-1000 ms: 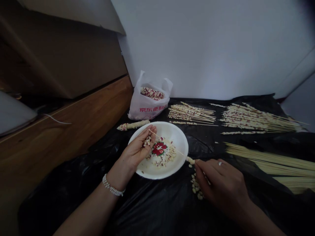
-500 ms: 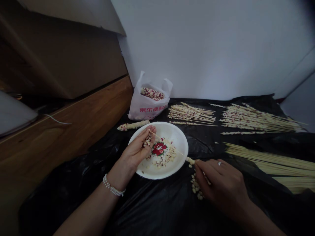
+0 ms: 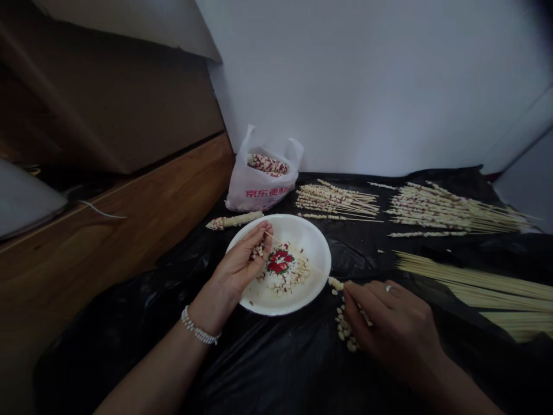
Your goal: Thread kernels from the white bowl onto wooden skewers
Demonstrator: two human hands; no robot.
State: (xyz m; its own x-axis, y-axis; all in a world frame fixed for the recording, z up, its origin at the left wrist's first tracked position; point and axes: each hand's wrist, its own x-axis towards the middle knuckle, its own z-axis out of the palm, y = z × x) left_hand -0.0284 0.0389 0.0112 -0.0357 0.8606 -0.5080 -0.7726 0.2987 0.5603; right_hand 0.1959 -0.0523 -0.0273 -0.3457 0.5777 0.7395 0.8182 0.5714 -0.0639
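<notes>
From the head camera, looking down: a left hand (image 3: 239, 259), wearing a beaded bracelet (image 3: 199, 328), is cupped around a small heap of kernels (image 3: 258, 250) over the left side of a white bowl (image 3: 317, 242); whether it touches the bowl is hard to tell. One end of a thin stick (image 3: 272, 237) meets its fingertips. The stick slants across the bowl to the right hand (image 3: 393, 317), which wears a ring (image 3: 387, 288) and pinches the other end, just behind a few threaded kernels (image 3: 336, 283). More corn (image 3: 291, 279), cream and dark red, lies in the bowl around a printed red flower (image 3: 280, 262). Pale loose kernels (image 3: 344, 330) sit on a black sheet (image 3: 268, 357), partly beneath the right hand. Behind the bowl are a partly stripped cob (image 3: 237, 220) and a white bag (image 3: 259, 193) of speckled corn. To the right lie a smaller bundle (image 3: 332, 199) and a larger bundle (image 3: 440, 204) of threaded sticks, with bare sticks (image 3: 466, 280) nearer the viewer.
</notes>
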